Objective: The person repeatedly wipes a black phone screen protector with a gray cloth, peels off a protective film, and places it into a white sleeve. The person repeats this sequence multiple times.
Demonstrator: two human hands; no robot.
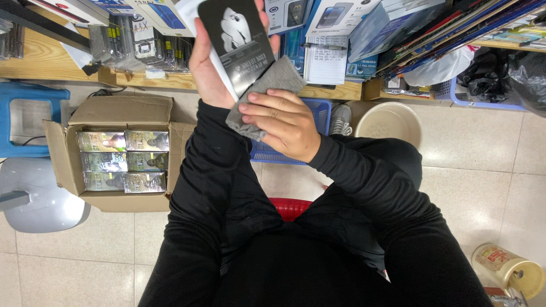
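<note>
**Dark box held up and met by a grey cloth**

Black sleeves and dark trousers fill the lower half of the view, with a red stool seat (290, 207) showing between the knees. Pale floor tiles (489, 170) spread on all sides beneath the person.

To the left stands an open cardboard carton (62, 170), packed with rows of silvery, shiny flat packs (122, 161). Beside it sit a blue plastic stool (31, 116) and a pale grey rounded seat (42, 202). A wooden shelf (45, 62) runs along the top edge, crowded with white and blue retail boxes (335, 17), clear blister packs and a stack of long coloured sleeves leaning at the right. Below the shelf lie a blue plastic basket (324, 111) and a cream round basin (389, 122). A yellow cylindrical tin (509, 267) lies on the tiles at the lower right.

The left hand (207, 68) is closed around a slim dark box (239, 40) with a white picture on its face, thumb on one long edge and fingertips on the other, holding it upright in front of the shelf. The right hand (281, 122) presses a folded grey cloth (264, 94) against the lower end of that box, fingers curled over the fabric and pinching it flat.
</note>
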